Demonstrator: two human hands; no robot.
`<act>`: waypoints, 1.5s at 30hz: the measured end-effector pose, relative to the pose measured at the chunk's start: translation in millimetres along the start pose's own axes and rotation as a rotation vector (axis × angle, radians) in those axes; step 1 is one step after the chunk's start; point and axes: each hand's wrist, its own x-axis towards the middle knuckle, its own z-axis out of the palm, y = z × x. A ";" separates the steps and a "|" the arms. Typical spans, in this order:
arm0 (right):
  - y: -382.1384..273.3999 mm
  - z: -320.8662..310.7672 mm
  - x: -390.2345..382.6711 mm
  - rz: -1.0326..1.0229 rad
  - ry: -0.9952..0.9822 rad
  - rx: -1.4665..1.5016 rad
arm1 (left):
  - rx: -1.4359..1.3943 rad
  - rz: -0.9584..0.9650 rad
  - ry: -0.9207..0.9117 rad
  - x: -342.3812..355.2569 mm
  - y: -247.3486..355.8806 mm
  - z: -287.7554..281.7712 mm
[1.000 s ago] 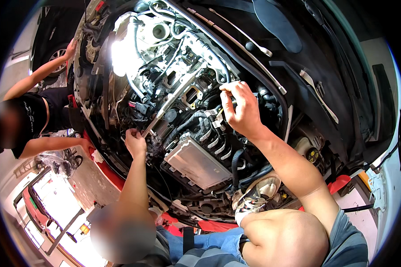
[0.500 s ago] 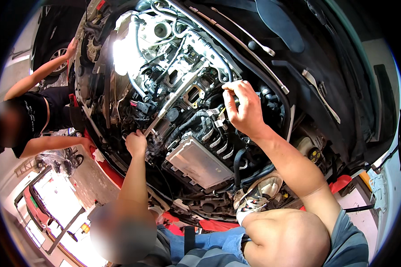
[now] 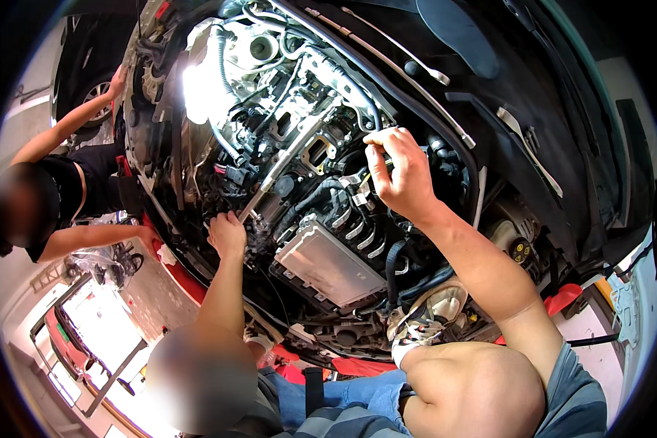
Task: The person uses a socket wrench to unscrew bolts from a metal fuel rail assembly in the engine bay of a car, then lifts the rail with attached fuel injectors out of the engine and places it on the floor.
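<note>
My left hand (image 3: 228, 235) is closed at the lower end of a long silver bar (image 3: 288, 162) lying diagonally across the engine (image 3: 317, 155). Its fingertips are beside the bar's end, and what they grip is hidden. Farther right, my right hand (image 3: 401, 171) is curled in a pinch, thumb against forefinger. It hovers over the engine's right side, just below the end of a black hose (image 3: 376, 115); anything between the fingers is too small to make out. A flat silver metal box (image 3: 330, 264) lies between my forearms, with dark ribbed hoses (image 3: 315, 201) just above it.
A bright lamp glare (image 3: 198, 95) covers the engine's upper left. Another person (image 3: 73, 191) leans on the car's left edge. Silver wiper arms (image 3: 529, 153) lie on the right. My shoe (image 3: 431, 310) rests inside the bay, near a yellow-marked black cap (image 3: 520, 250).
My left hand has shifted slightly right at the bar's lower end. My right hand keeps its pinch in nearly the same place. The other person's head has moved a little right.
</note>
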 end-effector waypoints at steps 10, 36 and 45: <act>1.2 -2.5 0.5 0.007 -0.008 0.000 | 0.060 0.083 0.070 -8.4 -5.0 1.5; 0.7 -2.7 -0.3 0.018 -0.002 0.020 | -0.102 0.136 -0.006 8.4 -2.9 -3.6; 2.5 -3.7 0.1 0.017 -0.001 0.016 | -0.112 0.161 -0.028 9.6 -5.8 -1.9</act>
